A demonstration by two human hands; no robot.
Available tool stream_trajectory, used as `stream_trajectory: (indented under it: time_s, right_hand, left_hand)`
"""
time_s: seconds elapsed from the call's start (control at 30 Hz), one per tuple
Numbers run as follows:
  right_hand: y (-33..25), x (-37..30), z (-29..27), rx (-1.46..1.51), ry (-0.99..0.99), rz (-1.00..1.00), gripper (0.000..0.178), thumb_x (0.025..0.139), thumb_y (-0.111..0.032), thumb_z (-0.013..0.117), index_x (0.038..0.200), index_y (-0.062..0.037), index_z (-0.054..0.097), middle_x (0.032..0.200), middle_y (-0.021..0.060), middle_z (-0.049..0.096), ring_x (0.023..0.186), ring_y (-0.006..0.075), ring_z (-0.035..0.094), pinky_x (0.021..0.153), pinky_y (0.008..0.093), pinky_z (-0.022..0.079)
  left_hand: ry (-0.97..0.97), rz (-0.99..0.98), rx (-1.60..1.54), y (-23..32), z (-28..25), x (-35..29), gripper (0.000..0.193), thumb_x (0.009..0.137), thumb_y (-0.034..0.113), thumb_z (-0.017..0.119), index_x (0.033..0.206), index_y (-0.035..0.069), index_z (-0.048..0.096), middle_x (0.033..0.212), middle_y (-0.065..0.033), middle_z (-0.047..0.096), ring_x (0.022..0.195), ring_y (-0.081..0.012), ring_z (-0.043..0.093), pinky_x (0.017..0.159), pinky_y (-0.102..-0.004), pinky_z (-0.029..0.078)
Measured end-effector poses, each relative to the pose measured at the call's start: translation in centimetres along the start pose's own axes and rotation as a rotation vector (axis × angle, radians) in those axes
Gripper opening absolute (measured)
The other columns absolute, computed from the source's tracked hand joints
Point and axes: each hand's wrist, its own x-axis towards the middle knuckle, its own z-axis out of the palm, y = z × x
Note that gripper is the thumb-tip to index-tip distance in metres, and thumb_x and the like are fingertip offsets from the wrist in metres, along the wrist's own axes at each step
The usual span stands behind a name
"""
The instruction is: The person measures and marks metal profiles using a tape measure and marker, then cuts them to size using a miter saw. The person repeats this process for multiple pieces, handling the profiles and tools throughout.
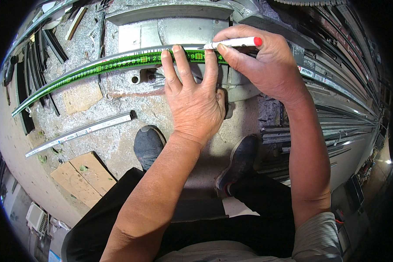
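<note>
A green tape measure blade (pixel 118 63) with black markings lies along a long metal profile (pixel 155 49) that runs left to right in front of me. My left hand (pixel 192 96) rests across the blade with its fingers stretched and spread, fingertips on the blade and profile. A dark object with a brownish edge (pixel 227 107) shows beside its thumb, partly hidden. Between thumb and fingers, my right hand (pixel 264 63) pinches a white marker (pixel 238 42) with a red end. The marker's tip meets the profile just beyond my left index fingertip.
A short labelled profile (pixel 87 129) and cardboard (pixel 85 174) lie on the floor at left. Dark strips (pixel 35 65) stand farther left. Stacks of long profiles (pixel 332 126) fill the right side. My shoes (pixel 148 146) are below the work, on a floor strewn with metal shavings.
</note>
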Motion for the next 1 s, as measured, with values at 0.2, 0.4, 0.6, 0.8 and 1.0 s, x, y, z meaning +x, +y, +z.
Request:
stream_trajectory:
  time_s: [0.2, 0.4, 0.6, 0.8, 1.0]
  right_hand:
    - [0.0, 0.0, 0.1, 0.005, 0.016, -0.007, 0.022, 0.102, -0.024, 0.078, 0.121, -0.0123, 0.08, 0.097, 0.007, 0.081, 0.082, 0.0151, 0.077, 0.073, 0.0308, 0.062]
    - [-0.3, 0.0, 0.0, 0.033, 0.017, 0.037, 0.022, 0.102, -0.023, 0.078, 0.121, -0.0124, 0.08, 0.098, 0.0066, 0.081, 0.082, 0.0142, 0.077, 0.073, 0.031, 0.062]
    - [-0.7, -0.3, -0.1, -0.005, 0.151, -0.052, 0.018, 0.102, -0.019, 0.078, 0.118, -0.012, 0.081, 0.098, 0.004, 0.082, 0.081, 0.011, 0.075, 0.071, 0.0273, 0.061]
    - [-2.5, -2.5, -1.2, 0.101, 0.345, -0.011, 0.013, 0.1, -0.015, 0.079, 0.113, -0.0109, 0.08, 0.095, 0.0016, 0.08, 0.08, 0.009, 0.074, 0.069, 0.0242, 0.059]
    - [-4.6, -6.6, -0.7, 0.282, 0.471, 0.113, 0.01, 0.103, -0.013, 0.073, 0.107, -0.0041, 0.073, 0.085, 0.0009, 0.074, 0.076, 0.0046, 0.069, 0.064, 0.0207, 0.052]
  left_hand:
    - [0.001, 0.002, -0.008, 0.0, 0.0, 0.0, 0.089, 0.084, 0.021, 0.08, 0.166, 0.021, 0.045, 0.173, -0.0377, 0.012, 0.16, -0.0617, 0.012, 0.12, -0.0659, 0.036]
    - [0.002, 0.006, -0.004, 0.0, -0.1, 0.0, 0.089, 0.085, 0.021, 0.079, 0.166, 0.02, 0.044, 0.173, -0.0381, 0.013, 0.16, -0.0618, 0.012, 0.12, -0.0659, 0.036]
    - [-0.009, 0.011, 0.006, 0.0, -0.2, 0.0, 0.09, 0.085, 0.023, 0.08, 0.167, 0.021, 0.043, 0.173, -0.0386, 0.013, 0.159, -0.0628, 0.012, 0.121, -0.0667, 0.035]
    - [0.005, 0.012, 0.007, -0.1, 0.1, -0.2, 0.09, 0.086, 0.025, 0.079, 0.168, 0.021, 0.042, 0.173, -0.0388, 0.013, 0.159, -0.0638, 0.013, 0.12, -0.0674, 0.035]
    - [0.039, 0.029, 0.021, -0.1, 0.3, -0.1, 0.087, 0.087, 0.023, 0.075, 0.167, 0.019, 0.042, 0.172, -0.0405, 0.015, 0.158, -0.0656, 0.015, 0.12, -0.0668, 0.035]
